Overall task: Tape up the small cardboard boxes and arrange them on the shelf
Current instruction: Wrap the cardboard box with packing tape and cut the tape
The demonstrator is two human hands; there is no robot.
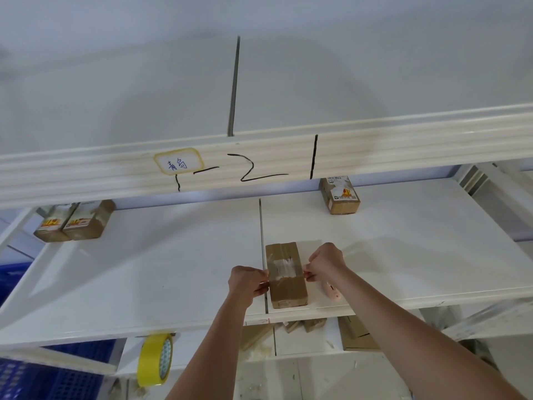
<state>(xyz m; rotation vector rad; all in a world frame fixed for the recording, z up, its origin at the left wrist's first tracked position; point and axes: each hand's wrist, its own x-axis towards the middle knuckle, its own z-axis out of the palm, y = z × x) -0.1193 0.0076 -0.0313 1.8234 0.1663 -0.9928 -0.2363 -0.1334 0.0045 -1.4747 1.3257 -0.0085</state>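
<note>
Both hands pinch tape across the box (285, 274) near the shelf (173, 269) edge

The beam (259, 166) hides the tops of three boxes; the right arm (375, 298) covers most of a pink tool (331, 291).
</note>
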